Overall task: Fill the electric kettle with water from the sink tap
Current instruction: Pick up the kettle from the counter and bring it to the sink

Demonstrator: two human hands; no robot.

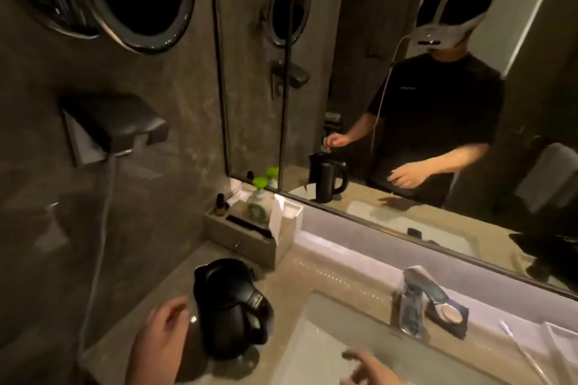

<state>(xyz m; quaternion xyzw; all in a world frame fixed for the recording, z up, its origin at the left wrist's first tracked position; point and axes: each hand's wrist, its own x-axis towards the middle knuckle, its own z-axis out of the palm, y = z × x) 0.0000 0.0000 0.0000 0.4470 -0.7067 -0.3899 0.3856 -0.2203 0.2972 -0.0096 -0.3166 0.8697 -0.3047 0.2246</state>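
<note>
Item: black electric kettle (230, 306), lid shut, upright on its base on the surface (291, 275), near left, just beside the sink (328, 337); not yet lifted, unfilled.
Left hand (159, 341): grip released, fingers loosely curled at the kettle's left side; contact cannot be told.
Right hand (369, 366): grip released, hovering over the basin, holding nothing.
Tap (416, 297): far right of the kettle, apparently not running.
Risks: shut lid would block filling; handle faces right, away from the left hand, so a body grasp may slip; dim light hides the water level, overfilling likely; splashes could wet the base.
</note>
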